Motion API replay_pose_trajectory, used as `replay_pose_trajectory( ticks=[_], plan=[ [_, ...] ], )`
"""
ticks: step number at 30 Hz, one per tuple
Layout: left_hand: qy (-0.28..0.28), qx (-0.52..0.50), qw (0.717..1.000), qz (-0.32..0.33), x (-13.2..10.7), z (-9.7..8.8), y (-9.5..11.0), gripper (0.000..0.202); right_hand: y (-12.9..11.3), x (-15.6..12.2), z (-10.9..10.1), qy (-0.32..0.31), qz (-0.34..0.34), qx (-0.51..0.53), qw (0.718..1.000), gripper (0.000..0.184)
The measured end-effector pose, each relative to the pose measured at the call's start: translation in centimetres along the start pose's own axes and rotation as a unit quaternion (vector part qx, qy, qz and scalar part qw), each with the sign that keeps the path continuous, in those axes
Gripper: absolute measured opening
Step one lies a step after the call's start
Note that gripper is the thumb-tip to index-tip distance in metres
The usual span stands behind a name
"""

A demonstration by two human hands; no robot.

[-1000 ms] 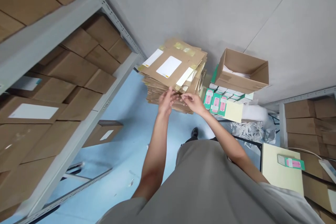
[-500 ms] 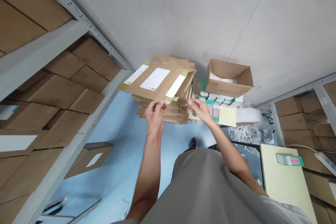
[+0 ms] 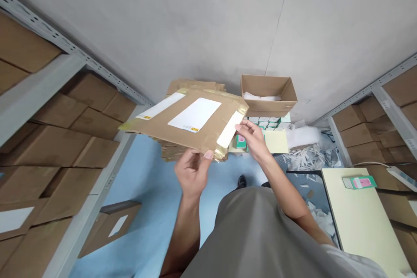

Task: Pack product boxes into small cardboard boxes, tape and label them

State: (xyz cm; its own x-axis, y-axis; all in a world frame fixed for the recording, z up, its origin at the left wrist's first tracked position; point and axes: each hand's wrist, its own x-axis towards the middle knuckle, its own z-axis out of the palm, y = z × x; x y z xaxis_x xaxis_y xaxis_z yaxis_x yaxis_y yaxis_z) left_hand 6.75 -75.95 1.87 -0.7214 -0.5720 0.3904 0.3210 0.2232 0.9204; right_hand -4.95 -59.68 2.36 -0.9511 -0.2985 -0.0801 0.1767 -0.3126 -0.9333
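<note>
A flattened cardboard box (image 3: 159, 127) with white labels and yellowish tape at its corners is lifted at a tilt over a stack of more flattened cardboard (image 3: 167, 150). My left hand (image 3: 193, 173) grips its near edge, thumb on top and fingers underneath. At the right edge, by a white label (image 3: 230, 130), my right hand (image 3: 254, 139) pinches the cardboard between thumb and fingers. The raised sheet hides most of the stack.
Shelves of cartons (image 3: 61, 147) line the left, with more cartons (image 3: 368, 139) at right. An open carton (image 3: 270, 107) sits on green-and-white boxes by the wall. A pale table (image 3: 352, 217) carries a green-and-pink box (image 3: 359, 182). Paper scraps (image 3: 302, 158) lie beyond it.
The top flattened box has come up off the stack and nearer to me. My right hand, earlier beside the stack, is now at its right edge. The view has shifted slightly.
</note>
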Motion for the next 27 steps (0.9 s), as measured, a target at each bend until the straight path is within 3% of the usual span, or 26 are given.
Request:
replay_pose_trajectory(
  ticks=[4,7,10,13,16,20,23,27],
  plan=[
    [-0.054,0.047,0.995,0.074,-1.0,0.7,2.1,0.028,-3.4,-2.3,-1.2,0.026,-0.053,0.002,0.998,0.044],
    [-0.117,0.051,0.984,0.122,-1.5,2.5,2.8,0.021,-5.5,-4.5,-3.8,0.069,-0.092,-0.004,0.993,0.042],
    [-0.197,0.024,0.968,0.154,-1.9,5.9,3.1,0.017,-6.7,-7.3,-7.5,0.146,-0.126,-0.018,0.981,0.036],
    [-0.284,-0.04,0.948,0.138,-3.0,10.7,3.2,0.019,-7.0,-10.7,-11.8,0.248,-0.142,-0.026,0.958,0.034],
    [-0.383,-0.112,0.914,0.071,-5.1,16.2,3.3,0.027,-6.7,-14.9,-16.3,0.365,-0.157,-0.023,0.917,0.04],
    [-0.5,-0.187,0.842,-0.08,-10.2,24.0,3.4,0.035,-6.0,-21.2,-22.1,0.511,-0.166,-0.028,0.843,0.047],
    [-0.536,-0.225,0.777,-0.242,-15.6,30.0,3.2,0.039,-5.4,-25.6,-26.8,0.587,-0.156,-0.04,0.794,0.051],
    [-0.541,-0.233,0.662,-0.463,-23.5,38.2,2.1,0.055,-5.0,-31.2,-34.2,0.662,-0.152,-0.063,0.731,0.053]
  ],
)
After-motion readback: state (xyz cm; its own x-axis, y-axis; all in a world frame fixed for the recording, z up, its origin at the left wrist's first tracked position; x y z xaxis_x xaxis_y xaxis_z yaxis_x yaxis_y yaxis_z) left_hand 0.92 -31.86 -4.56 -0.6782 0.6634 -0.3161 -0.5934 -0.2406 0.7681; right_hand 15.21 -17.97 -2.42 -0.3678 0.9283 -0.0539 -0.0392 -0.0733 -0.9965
